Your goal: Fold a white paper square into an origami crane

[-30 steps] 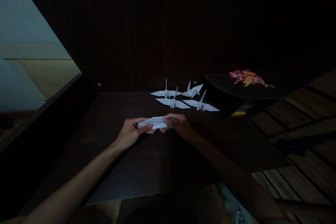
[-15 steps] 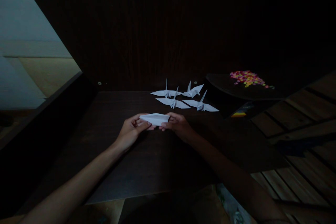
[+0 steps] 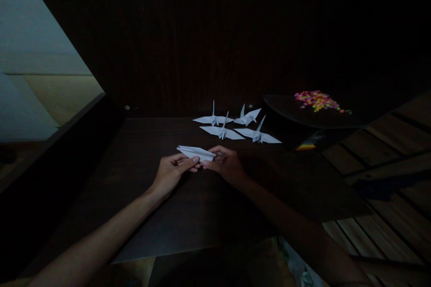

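Between my two hands is a folded white paper [image 3: 195,152], long and narrow, held just above the dark table. My left hand [image 3: 172,169] grips its left part, thumb on the near face and fingers behind and under. At the paper's right end my right hand [image 3: 226,164] pinches it between thumb and fingers. Beyond the hands stand several white paper cranes: one at back left [image 3: 213,119], one at back right [image 3: 248,117], one at front left [image 3: 222,132] and one at front right [image 3: 258,135].
A heap of small pink, yellow and red pieces [image 3: 318,100] lies on a raised dark rounded shelf [image 3: 286,114] to the right. The dark tabletop [image 3: 161,224] has a side board [image 3: 57,136] on its left. A slatted wooden surface [image 3: 384,148] is at far right.
The folded paper has tilted, its left end now higher and its right end lower. My right hand's fingers have shifted slightly on it. The cranes have stayed put.
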Motion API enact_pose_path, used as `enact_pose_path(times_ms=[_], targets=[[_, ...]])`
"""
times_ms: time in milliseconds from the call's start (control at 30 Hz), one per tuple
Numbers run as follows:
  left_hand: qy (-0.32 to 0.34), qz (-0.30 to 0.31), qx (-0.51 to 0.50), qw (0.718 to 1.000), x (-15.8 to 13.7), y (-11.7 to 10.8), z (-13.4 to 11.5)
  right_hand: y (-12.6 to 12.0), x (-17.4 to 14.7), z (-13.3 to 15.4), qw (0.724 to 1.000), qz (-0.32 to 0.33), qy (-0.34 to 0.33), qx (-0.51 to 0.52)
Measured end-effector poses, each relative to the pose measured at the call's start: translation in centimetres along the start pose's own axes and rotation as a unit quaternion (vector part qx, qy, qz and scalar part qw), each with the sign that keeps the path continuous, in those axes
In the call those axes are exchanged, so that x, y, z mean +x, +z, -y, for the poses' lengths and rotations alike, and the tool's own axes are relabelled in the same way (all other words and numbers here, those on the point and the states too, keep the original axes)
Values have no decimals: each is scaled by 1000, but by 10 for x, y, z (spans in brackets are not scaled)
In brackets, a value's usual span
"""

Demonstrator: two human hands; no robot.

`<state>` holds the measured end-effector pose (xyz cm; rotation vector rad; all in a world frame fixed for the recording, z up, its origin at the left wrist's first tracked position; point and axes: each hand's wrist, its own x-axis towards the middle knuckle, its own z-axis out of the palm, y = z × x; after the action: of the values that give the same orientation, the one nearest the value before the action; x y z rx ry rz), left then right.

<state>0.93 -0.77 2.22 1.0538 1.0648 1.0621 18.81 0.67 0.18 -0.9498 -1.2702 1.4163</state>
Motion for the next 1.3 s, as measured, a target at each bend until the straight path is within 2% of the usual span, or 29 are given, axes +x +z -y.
enact_pose_path(times_ms=[167,267,567,767,900,1133,1300], targets=[[34,-20,44,998,-2,0,-1,-1,0,2,999,5,-38,-32],[54,-32,65,996,-2,-1,0,-2,0,5,997,31,-62,-26],[93,-28,67,993,0,-4,1,-6,-3,9,992,99,-75,-8],[136,-12,89,987,2,-6,3,-7,-4,10,986,71,-131,-69],[140,-6,100,985,-1,-5,0,-7,-5,14,980,58,-159,-106],[165,38,75,983,-4,-1,1,-8,-7,14,973,60,-153,-165],[197,60,75,976,-2,-4,7,-9,-6,14,956,60,-215,-192]])
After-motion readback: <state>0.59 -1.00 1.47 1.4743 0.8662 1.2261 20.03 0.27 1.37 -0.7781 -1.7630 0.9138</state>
